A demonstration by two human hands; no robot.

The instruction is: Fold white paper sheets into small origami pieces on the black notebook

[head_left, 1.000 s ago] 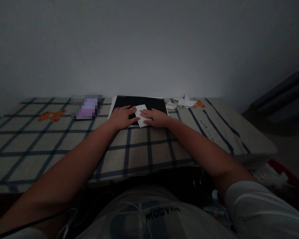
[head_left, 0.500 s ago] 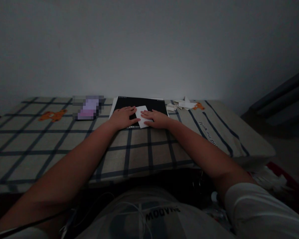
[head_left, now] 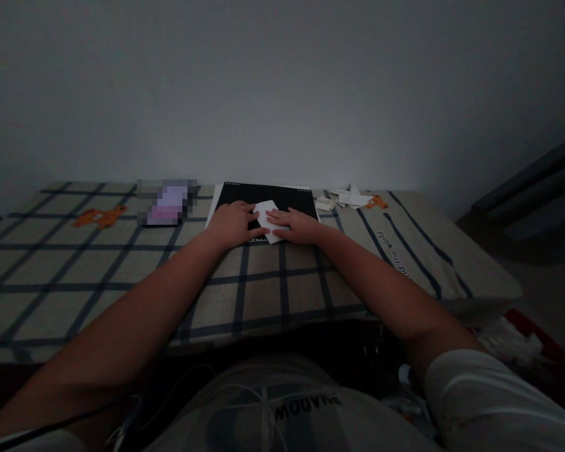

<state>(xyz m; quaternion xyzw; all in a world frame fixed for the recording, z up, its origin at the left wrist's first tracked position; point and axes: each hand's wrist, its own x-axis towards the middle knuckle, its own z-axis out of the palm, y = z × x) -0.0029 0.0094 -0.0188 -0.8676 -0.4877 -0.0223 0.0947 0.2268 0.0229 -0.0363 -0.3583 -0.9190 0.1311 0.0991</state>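
A small white paper (head_left: 267,219) lies on a black board (head_left: 282,196) at the middle of the frame, on the checked surface (head_left: 122,276). The left hand (head_left: 233,225) and right hand (head_left: 295,225) lie flat, fingers spread, pressing its two sides. Paper scraps (head_left: 346,198) sit right of the board.

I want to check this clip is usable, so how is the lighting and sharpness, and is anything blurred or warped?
Head view: dim and underexposed, no glare; the left hand, right hand and white paper on the black board are readable but soft; one object left of the board is pixelated; the checked cloth lines bow from wide-angle distortion.
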